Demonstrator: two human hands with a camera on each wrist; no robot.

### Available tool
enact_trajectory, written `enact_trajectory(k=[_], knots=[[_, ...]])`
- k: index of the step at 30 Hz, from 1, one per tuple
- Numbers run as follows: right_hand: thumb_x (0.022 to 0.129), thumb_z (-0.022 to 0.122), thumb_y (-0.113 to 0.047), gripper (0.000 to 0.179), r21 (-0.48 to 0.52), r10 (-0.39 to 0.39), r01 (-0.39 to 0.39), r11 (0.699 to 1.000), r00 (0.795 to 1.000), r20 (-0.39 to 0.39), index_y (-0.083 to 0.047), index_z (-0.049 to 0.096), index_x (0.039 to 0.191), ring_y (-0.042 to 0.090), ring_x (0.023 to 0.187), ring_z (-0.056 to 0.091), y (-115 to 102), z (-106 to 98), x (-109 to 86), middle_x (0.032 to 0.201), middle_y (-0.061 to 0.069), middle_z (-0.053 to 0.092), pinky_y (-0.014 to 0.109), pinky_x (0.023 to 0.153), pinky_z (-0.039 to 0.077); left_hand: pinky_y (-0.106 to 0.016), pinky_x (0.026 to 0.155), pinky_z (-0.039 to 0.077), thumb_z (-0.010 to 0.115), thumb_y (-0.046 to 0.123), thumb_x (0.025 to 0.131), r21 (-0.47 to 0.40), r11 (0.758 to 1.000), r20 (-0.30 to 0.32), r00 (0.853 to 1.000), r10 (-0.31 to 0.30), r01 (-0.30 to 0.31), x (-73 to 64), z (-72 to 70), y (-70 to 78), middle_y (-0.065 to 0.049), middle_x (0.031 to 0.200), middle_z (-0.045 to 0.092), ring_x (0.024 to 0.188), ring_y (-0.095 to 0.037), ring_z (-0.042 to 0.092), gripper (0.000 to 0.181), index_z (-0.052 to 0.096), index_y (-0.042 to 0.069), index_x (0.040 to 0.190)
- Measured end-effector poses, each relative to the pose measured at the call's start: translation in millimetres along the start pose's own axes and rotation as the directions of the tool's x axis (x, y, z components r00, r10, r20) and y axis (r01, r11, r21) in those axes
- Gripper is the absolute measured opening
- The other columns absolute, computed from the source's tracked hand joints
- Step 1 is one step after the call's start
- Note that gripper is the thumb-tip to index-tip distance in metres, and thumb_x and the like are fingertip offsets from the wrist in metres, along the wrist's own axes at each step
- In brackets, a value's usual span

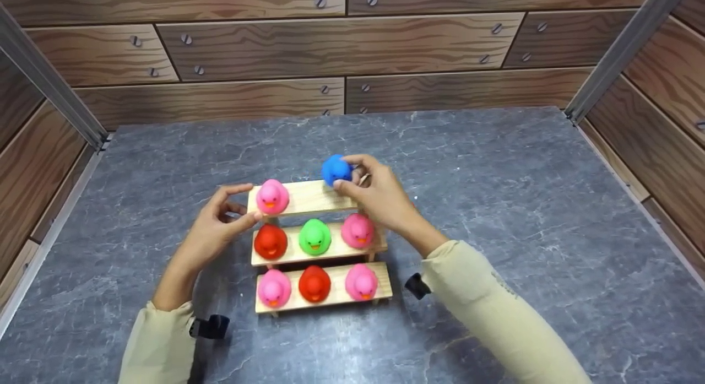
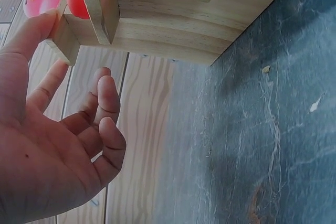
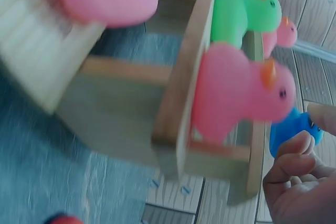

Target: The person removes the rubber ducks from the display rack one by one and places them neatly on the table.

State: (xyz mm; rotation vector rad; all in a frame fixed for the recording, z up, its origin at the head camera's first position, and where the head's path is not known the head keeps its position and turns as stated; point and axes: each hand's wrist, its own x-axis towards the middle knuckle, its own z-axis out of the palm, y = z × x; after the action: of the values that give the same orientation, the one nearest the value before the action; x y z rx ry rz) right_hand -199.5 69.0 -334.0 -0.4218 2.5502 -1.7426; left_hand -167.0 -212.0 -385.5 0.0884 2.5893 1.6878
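Observation:
A three-step wooden stand carries rubber ducks in rows. My left hand holds the left end of the top step, with thumb and index finger at opposite edges and the other fingers loosely bent. Beside it sits a pink duck. My right hand pinches a blue rubber duck at the top step's right end; whether the duck touches the wood cannot be told. On the middle step are a red duck, a green duck and a pink duck.
The bottom step bears a pink duck, a red duck and another pink duck. A grey marbled tabletop surrounds the stand, backed by wood-patterned panels. A partly seen red object lies at the right wrist view's bottom edge.

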Motion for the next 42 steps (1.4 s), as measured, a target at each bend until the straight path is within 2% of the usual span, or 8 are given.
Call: enact_trajectory(k=[8,16,27,34,42], knots=[[0.085,0.073,-0.010,0.042,-0.053,-0.014,0.013,0.999,1.000,-0.024,0.002,0.059,0.122,0.011,0.073,0.046,8,-19,-4.7,0.081,-0.001,0.050,0.019,0.068,0.041,-0.029,0.070,0.047,0.070,0.025,0.089,0.018,1.000,0.026,0.999,-0.022,0.021,-3.2,-3.9,1.0,-0.010,0.094,0.059,0.077,-0.021,0.057,0.056,0.046,0.018,0.139],[0.084,0.072,-0.008,0.040,-0.088,-0.028,0.024,0.996,0.998,-0.047,0.004,0.060,0.120,0.010,0.071,0.046,19,-38,-6.9,0.081,-0.001,0.050,0.017,0.066,0.041,-0.030,0.071,0.048,0.070,0.025,0.089,0.018,1.000,0.030,0.999,-0.024,0.024,-2.9,-2.9,1.4,-0.012,0.096,0.060,0.077,-0.018,0.056,0.056,0.046,0.017,0.139],[0.086,0.071,-0.010,0.039,-0.158,-0.011,0.002,0.987,0.998,-0.057,0.004,0.060,0.121,0.009,0.070,0.046,33,-69,-10.7,0.082,0.000,0.051,0.016,0.064,0.040,-0.029,0.070,0.046,0.070,0.026,0.089,0.025,0.999,0.024,0.999,-0.028,0.027,-2.1,-2.6,0.4,-0.012,0.096,0.060,0.078,-0.017,0.056,0.056,0.046,0.018,0.139],[0.089,0.069,-0.016,0.040,-0.228,0.017,-0.025,0.973,0.999,-0.037,0.002,0.059,0.123,0.009,0.071,0.048,36,-89,-13.5,0.084,0.001,0.051,0.016,0.066,0.042,-0.030,0.071,0.047,0.070,0.023,0.089,-0.015,1.000,0.030,0.999,-0.020,0.020,-1.5,-1.2,-0.2,-0.010,0.093,0.060,0.079,-0.023,0.059,0.055,0.046,0.018,0.138],[0.090,0.068,-0.016,0.040,-0.264,0.033,-0.042,0.964,0.999,-0.038,0.003,0.057,0.123,0.009,0.074,0.050,46,-109,-17.4,0.085,0.002,0.053,0.016,0.068,0.043,-0.029,0.071,0.048,0.070,0.023,0.089,-0.009,1.000,0.034,0.999,-0.025,0.025,-0.7,-1.2,1.1,-0.011,0.094,0.059,0.079,-0.021,0.057,0.056,0.046,0.017,0.139]])
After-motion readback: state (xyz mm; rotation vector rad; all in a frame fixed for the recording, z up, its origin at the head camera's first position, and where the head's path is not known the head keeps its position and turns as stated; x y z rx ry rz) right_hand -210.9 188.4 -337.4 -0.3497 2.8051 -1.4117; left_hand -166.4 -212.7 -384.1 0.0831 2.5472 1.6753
